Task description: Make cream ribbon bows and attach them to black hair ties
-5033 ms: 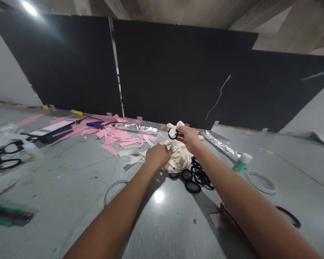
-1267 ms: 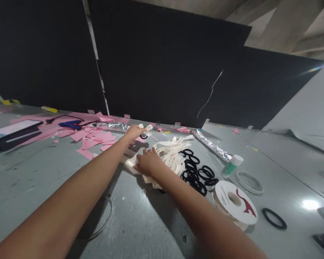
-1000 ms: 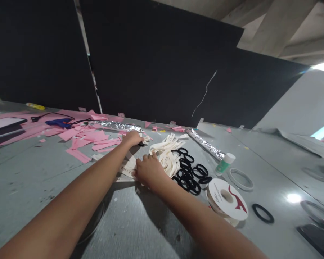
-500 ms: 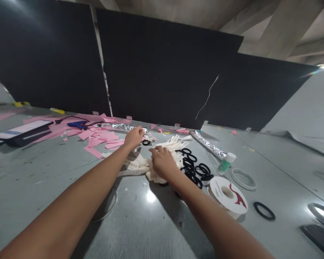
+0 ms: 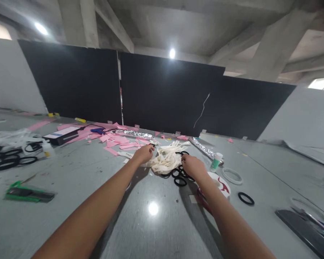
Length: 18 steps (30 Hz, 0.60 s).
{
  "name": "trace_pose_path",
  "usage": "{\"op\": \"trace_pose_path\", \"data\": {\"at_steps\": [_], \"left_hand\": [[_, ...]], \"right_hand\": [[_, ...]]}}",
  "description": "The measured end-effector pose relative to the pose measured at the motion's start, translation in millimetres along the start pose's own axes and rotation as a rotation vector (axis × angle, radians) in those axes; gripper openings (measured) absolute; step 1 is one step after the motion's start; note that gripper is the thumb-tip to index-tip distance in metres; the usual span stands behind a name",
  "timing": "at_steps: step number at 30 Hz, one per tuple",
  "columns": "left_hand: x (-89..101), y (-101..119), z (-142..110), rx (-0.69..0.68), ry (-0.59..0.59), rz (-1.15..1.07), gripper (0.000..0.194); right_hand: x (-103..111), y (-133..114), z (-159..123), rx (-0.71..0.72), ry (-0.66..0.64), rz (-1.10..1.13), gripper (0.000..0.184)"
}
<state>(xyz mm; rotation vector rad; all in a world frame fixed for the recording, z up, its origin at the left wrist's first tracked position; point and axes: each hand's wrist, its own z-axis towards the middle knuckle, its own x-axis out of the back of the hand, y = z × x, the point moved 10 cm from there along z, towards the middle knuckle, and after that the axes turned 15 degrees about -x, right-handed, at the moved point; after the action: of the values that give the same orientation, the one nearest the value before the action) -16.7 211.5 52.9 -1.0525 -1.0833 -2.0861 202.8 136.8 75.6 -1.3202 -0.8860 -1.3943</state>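
A heap of cream printed ribbon strips (image 5: 166, 162) lies on the grey table between my two hands. At the heap's left side my left hand (image 5: 144, 154) has its fingers curled together; whatever is between them cannot be made out. My right hand (image 5: 194, 167) is at the heap's right edge with bent, closed fingers, touching or just over the strips and rings. What its fingertips grip is hidden. Several black rings (image 5: 180, 182) lie under and beside the heap. Partly behind my right forearm is a white ribbon spool (image 5: 223, 184) with a red mark.
Pink scraps (image 5: 128, 140), a blue tool (image 5: 97, 131) and foil-wrapped strips (image 5: 202, 148) lie towards the black panel (image 5: 167, 97). On the right are a glue stick (image 5: 216, 162), a white ring (image 5: 232, 176) and a dark tray (image 5: 305, 230). A green cutter (image 5: 28, 193) lies left.
The view has tilted up and swung left. My right hand has moved from atop the ribbon heap to its right edge. My left hand has come down nearer the heap's left side.
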Motion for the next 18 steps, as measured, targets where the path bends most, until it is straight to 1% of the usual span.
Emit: {"op": "trace_pose_path", "data": {"at_steps": [2,4,7,9,12,14,15,18], "left_hand": [[-1.7,12,-22,-0.001,-0.012,0.071,0.033],[-5.9,19,-44,0.006,-0.051,0.170,0.033],[-6.9,22,-73,0.030,-0.058,0.273,0.027],[-1.1,22,-85,0.044,0.005,0.291,0.026],[11.3,31,-91,0.007,0.129,0.329,0.030],[12.5,44,-90,-0.067,0.159,0.323,0.030],[9.2,52,-89,-0.117,0.145,0.300,0.028],[-8.8,74,-86,-0.250,0.052,0.209,0.022]], "right_hand": [[11,16,-10,-0.070,0.052,0.046,0.028],[13,20,-23,-0.076,0.077,0.084,0.027],[5,10,-45,-0.012,0.101,0.145,0.026],[-1,-1,-57,0.032,0.133,0.189,0.027],[-7,-17,-67,0.105,0.190,0.208,0.029],[-9,-27,-70,0.162,0.230,0.191,0.030],[-13,-32,-71,0.196,0.233,0.178,0.031],[-30,-46,-75,0.303,0.178,0.133,0.034]]}}
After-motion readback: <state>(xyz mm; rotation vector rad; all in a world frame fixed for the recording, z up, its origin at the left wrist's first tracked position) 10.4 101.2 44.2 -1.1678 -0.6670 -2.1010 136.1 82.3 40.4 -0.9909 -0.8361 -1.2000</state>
